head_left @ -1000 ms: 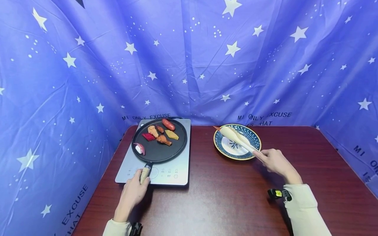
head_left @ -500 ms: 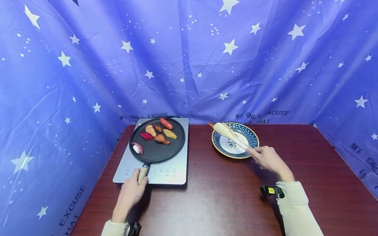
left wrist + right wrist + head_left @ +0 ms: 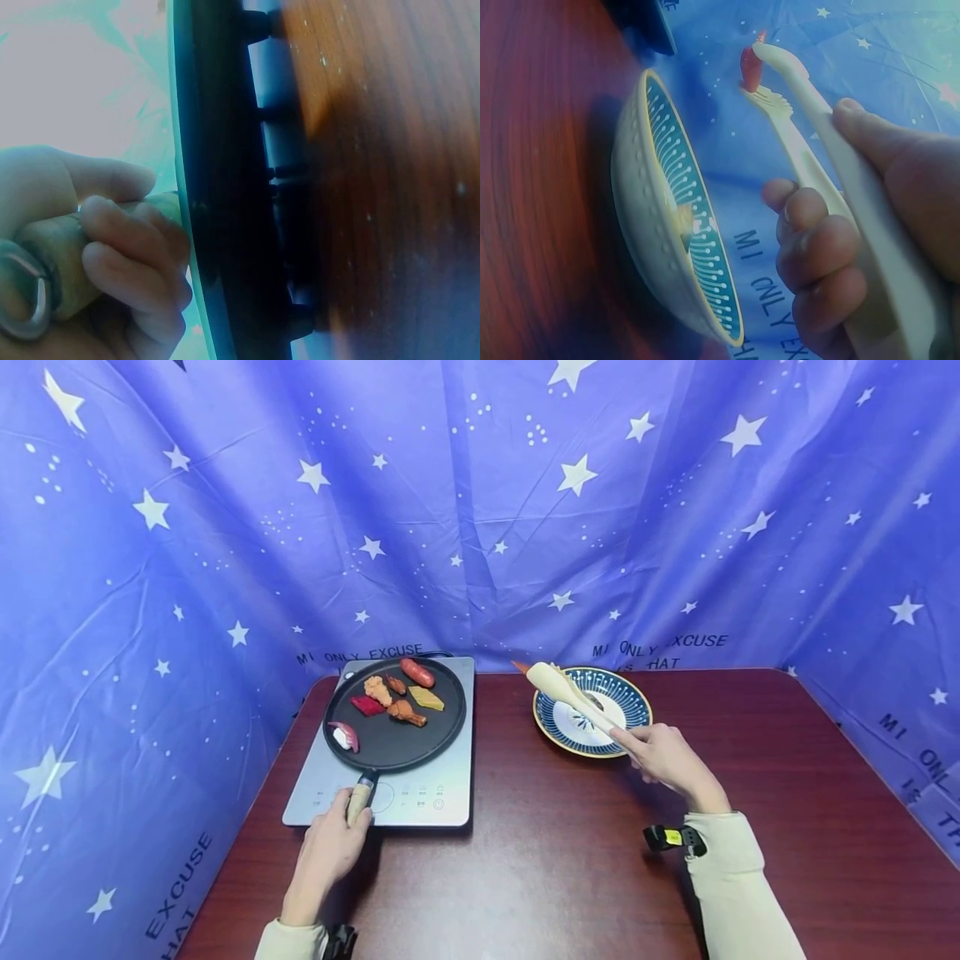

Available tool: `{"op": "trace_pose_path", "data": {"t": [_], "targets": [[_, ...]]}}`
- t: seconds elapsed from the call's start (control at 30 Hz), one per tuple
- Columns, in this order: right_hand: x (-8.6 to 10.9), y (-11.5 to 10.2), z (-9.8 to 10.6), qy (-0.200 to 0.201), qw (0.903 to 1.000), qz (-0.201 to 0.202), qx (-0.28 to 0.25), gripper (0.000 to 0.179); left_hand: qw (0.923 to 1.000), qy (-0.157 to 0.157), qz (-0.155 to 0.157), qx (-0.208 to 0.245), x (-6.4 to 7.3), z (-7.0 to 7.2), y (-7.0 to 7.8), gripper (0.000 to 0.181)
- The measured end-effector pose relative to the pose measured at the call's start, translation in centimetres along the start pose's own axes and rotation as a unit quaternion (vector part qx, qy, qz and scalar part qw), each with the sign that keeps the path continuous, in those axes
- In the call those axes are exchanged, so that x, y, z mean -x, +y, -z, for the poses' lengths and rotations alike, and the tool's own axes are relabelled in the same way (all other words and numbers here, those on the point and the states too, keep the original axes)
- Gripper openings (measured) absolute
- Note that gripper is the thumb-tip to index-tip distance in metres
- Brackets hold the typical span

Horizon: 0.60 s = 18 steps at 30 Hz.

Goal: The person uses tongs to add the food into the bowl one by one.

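My left hand (image 3: 333, 842) grips the wooden handle (image 3: 360, 802) of a round black frying pan (image 3: 408, 747). In the left wrist view, its fingers (image 3: 131, 259) curl round that handle, which ends in a metal ring (image 3: 34, 296). The pan sits on a silver induction cooker (image 3: 300, 814). My right hand (image 3: 675, 764) holds cream tongs (image 3: 562, 689) above a blue-and-white patterned plate (image 3: 551, 731). Pinched at their tips is a small reddish-orange food piece (image 3: 751, 67) with a pointed end. A small piece (image 3: 684, 221) lies in the plate, partly hidden by the rim.
In the pan lie a sausage (image 3: 417, 672), a drumstick (image 3: 407, 712), a yellow piece (image 3: 427, 697), a red piece (image 3: 367, 705), a fried piece (image 3: 377, 691), a small brown piece (image 3: 395, 684) and a red-and-white piece (image 3: 345, 737). A starry blue curtain (image 3: 480, 527) surrounds the table (image 3: 540, 860).
The right hand and tongs have moved left, carrying the tips with the reddish-orange piece past the plate's left rim. The left hand stays on the pan handle. The head view has shifted slightly.
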State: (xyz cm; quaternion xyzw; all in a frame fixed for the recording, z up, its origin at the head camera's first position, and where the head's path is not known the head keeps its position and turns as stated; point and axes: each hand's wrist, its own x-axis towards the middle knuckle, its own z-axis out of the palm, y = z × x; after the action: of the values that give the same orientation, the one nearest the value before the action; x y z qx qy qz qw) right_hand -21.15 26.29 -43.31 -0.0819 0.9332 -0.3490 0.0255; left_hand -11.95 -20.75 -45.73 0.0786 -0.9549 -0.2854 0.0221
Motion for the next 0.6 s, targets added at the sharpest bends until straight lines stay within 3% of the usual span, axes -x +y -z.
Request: {"op": "trace_pose_path", "data": {"t": [0.23, 0.6], "targets": [[-0.4, -1.2, -0.4, 0.005, 1.0000, 0.004, 0.002, 0.055, 1.0000, -0.003, -0.002, 0.002, 0.1, 0.1, 0.0, 0.040], [-0.8, -3.2, -1.5, -0.007, 0.9988, 0.004, -0.049, 0.053, 1.0000, -0.003, -0.001, 0.001, 0.1, 0.1, 0.0, 0.040]]}}
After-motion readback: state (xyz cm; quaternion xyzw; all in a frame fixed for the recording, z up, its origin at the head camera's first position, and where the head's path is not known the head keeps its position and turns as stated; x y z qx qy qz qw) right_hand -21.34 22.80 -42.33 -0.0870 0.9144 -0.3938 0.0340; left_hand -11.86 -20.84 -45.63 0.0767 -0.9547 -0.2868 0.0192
